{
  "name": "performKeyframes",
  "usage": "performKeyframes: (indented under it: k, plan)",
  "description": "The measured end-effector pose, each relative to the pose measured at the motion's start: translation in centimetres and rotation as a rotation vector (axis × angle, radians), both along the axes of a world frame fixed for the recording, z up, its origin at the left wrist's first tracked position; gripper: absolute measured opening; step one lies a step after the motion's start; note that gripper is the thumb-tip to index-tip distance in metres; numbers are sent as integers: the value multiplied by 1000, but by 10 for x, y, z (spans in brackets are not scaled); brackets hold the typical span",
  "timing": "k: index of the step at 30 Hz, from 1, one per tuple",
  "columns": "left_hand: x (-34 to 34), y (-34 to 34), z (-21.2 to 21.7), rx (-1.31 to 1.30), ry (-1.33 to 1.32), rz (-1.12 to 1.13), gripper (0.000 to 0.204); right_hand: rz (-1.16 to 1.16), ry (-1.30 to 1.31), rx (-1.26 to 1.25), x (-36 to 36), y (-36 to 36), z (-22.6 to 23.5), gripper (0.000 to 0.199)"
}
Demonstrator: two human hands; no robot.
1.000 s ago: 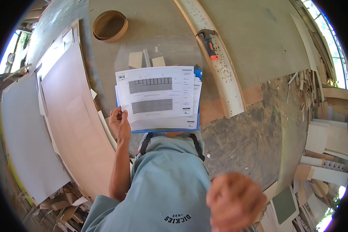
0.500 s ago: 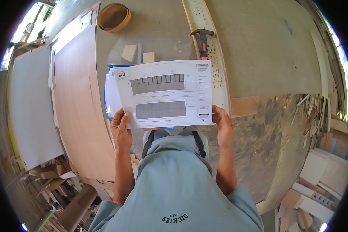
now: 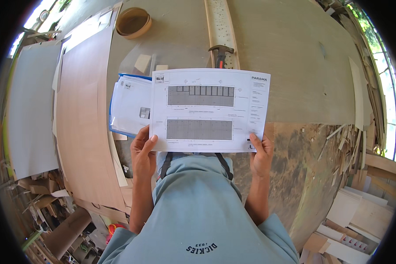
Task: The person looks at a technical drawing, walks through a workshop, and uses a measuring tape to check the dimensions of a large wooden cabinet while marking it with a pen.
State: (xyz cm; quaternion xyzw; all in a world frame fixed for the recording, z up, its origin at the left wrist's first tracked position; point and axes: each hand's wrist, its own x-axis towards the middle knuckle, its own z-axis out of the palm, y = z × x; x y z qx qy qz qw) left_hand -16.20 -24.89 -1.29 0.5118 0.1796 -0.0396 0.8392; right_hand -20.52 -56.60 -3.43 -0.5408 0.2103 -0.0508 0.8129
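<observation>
Fingers of the left hand [image 3: 144,154] are bent behind the lower left corner of a printed drawing sheet [image 3: 200,112], the thumb pressed flat on its face, so the paper is pinched between them with no gap beyond its thickness. On the lower right corner, the right hand [image 3: 262,154] grips the same way, thumb in front and fingers mostly hidden behind. Held up in front of the waist, the sheet faces the wearer and carries two long grey rectangles, one above the other. Its left edge overlaps a blue-edged folder [image 3: 111,105] with a stack of papers [image 3: 128,100] inside. Just past the sheet's upper edge, a claw hammer [image 3: 221,50] with a dark and red handle lies on a long, speckled white strip [image 3: 219,22] with wooden edges; the handle's lower end is hidden by the paper. Farther left are a pale block [image 3: 142,64] and, near the far edge, a coiled tan band [image 3: 140,31]. Large pinkish-brown [image 3: 83,110] and grey-white panels [image 3: 35,110] line the left side, while pale offcuts [image 3: 356,211] are heaped at the lower right.
</observation>
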Motion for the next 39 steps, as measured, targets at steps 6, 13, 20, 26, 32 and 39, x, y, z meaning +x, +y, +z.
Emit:
performKeyframes:
  k: [6,13,20,26,32,39]
  plan:
    - [6,-3,10,29,-50,-302,30,-81,-41,16,-4,6,2,22]
    - [9,-6,22,191,-36,-330,25,-99,-117,10,-4,-2,-2,23]
    - [6,-22,18,210,-46,-312,24,-108,-172,-28,-2,-15,3,26]
    - [0,-37,25,208,-50,-312,25,-112,-164,-17,-10,-29,1,25]
    - [-2,-39,15,215,-77,-312,27,-119,-141,6,-14,-37,-4,22]
    - [-2,-45,14,238,-80,-287,25,-130,-169,5,-20,-44,-11,18]
